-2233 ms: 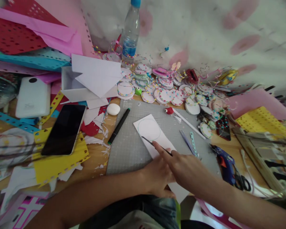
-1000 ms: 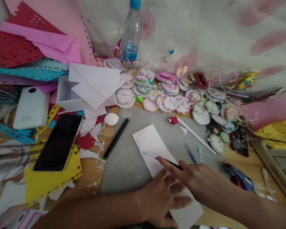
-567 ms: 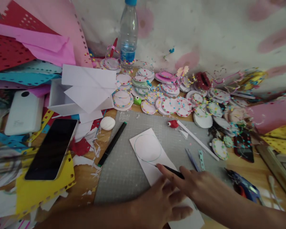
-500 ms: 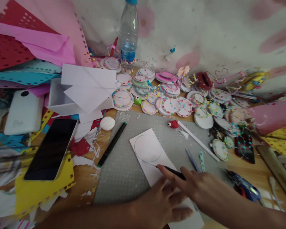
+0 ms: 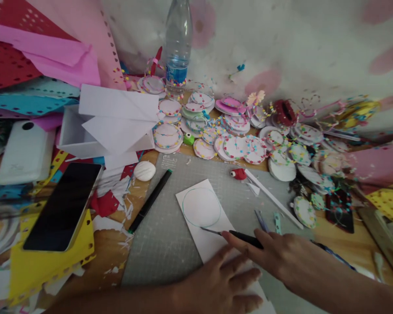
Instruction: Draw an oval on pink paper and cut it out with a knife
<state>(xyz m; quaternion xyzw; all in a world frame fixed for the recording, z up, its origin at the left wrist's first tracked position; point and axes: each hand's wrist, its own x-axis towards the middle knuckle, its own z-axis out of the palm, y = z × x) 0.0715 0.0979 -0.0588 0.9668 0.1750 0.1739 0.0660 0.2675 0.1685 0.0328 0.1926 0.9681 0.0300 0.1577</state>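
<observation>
A strip of white paper (image 5: 214, 237) lies slantwise on the grey cutting mat (image 5: 163, 248). On its far end is a circle (image 5: 201, 207) drawn in a thin green line. My right hand (image 5: 283, 257) grips a craft knife (image 5: 245, 238) by its black handle, index finger stretched along it. The thin blade points left, its tip at the circle's near edge; I cannot tell whether it cuts into the paper. My left hand (image 5: 219, 281) rests on the near part of the paper with fingers spread, partly below the right hand.
Left of the paper lie a black marker (image 5: 150, 200), a white round lump (image 5: 144, 171) and a phone (image 5: 63, 207) on yellow paper. A white box (image 5: 75, 135), a water bottle (image 5: 177, 52) and several decorated discs (image 5: 236, 146) stand behind. A white stick (image 5: 275, 198) and tweezers (image 5: 261, 221) lie right.
My right hand has drawn slightly to the right, so more of the blade shows. The left hand has shifted a little on the paper. The camera view has moved slightly.
</observation>
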